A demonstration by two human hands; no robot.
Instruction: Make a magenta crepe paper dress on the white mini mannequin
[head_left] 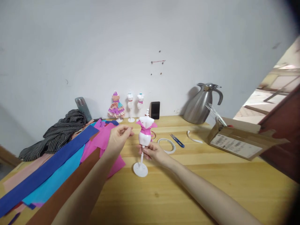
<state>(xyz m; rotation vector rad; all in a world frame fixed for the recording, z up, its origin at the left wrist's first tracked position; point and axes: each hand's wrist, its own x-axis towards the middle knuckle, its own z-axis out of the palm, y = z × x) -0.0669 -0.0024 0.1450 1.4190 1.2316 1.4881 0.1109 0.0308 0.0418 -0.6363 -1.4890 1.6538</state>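
Note:
A small white mannequin (pixel 144 140) on a round-based stand is held by my right hand (pixel 152 151), whose fingers wrap the pole just under the torso. Pink crepe paper (pixel 145 129) is wrapped about its waist and flares out at the chest. The stand's base (pixel 140 169) is tilted toward me. My left hand (pixel 120 136) is to the left of the mannequin, apart from it, with thumb and fingers pinched together. Whatever may be between those fingertips is too small to make out.
Coloured paper strips (pixel 77 134) and striped cloth (pixel 63 128) cover the left side. Three small mannequins (pixel 130 106) line the wall beside a black phone-like device (pixel 155 110). Tape roll (pixel 173 145), blue snips (pixel 178 142), steel jug (pixel 199 104) and cardboard box (pixel 236 140) are to the right.

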